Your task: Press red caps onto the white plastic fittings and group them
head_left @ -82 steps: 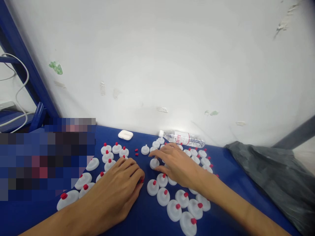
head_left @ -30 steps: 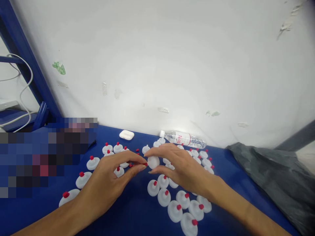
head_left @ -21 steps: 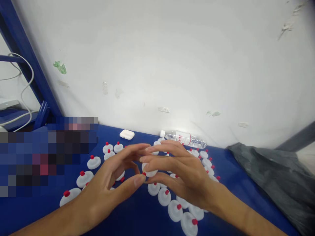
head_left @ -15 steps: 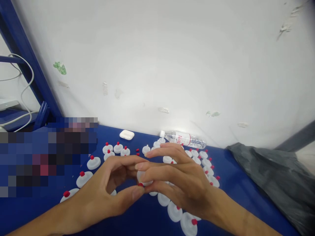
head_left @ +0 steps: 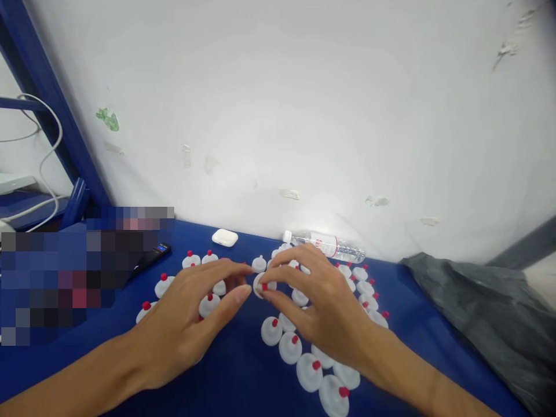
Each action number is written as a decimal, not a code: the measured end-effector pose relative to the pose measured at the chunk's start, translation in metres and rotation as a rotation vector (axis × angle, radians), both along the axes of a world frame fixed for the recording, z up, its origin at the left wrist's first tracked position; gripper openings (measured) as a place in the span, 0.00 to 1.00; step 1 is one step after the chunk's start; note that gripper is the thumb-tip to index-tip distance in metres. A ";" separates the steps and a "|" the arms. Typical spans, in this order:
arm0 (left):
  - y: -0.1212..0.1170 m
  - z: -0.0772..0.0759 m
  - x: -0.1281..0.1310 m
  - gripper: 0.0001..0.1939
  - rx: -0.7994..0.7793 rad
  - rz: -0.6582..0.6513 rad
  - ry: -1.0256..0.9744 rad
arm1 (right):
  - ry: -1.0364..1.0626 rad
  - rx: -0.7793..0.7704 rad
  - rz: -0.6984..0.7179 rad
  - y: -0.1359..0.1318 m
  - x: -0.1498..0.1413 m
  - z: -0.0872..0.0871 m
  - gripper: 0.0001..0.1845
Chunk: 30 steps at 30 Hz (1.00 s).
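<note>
My right hand (head_left: 319, 289) pinches a translucent white round nozzle cap with a red tip (head_left: 258, 289) between thumb and fingers, above the blue tabletop (head_left: 230, 353). Just to its left, my left hand (head_left: 200, 324) is empty, its thumb and curved fingers apart, close to the held cap but not gripping it. More white nozzle caps with red tips, such as one cap (head_left: 309, 372) in front of my right hand, lie in groups under and around both hands. A white cap without a red tip (head_left: 259, 264) sits just beyond the fingertips.
A clear plastic bottle (head_left: 350, 249) lies on its side along the white wall. Left of it is a small white case (head_left: 225, 237). Dark grey plastic sheeting (head_left: 469, 313) covers the right side. A black phone-like device (head_left: 152, 258) lies at left beside a blurred-out area.
My left hand has come away from the nozzle cap and moved left. My right hand now holds the cap alone, slightly farther out, with its red tip showing.
</note>
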<state>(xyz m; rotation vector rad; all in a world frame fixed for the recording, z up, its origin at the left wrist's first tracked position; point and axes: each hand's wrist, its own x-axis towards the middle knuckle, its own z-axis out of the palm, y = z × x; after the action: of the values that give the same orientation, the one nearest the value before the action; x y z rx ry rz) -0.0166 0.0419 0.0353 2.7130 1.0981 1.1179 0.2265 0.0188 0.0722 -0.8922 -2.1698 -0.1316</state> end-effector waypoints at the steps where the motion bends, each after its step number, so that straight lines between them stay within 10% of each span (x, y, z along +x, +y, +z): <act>1: 0.002 0.002 0.000 0.14 0.032 0.005 0.028 | -0.021 -0.032 -0.043 0.004 0.002 -0.002 0.03; 21: -0.009 -0.008 0.004 0.09 0.082 0.106 0.806 | -0.383 -0.058 -0.143 0.033 0.030 -0.047 0.14; 30: -0.006 -0.011 0.007 0.16 0.002 0.094 0.922 | -0.343 -0.081 -0.117 0.033 0.027 -0.033 0.15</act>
<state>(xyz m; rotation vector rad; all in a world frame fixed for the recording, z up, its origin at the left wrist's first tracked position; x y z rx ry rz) -0.0093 0.0362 0.0240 3.2400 1.2520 -0.2308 0.2530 0.0520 0.0387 -1.1103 -2.4510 -0.2730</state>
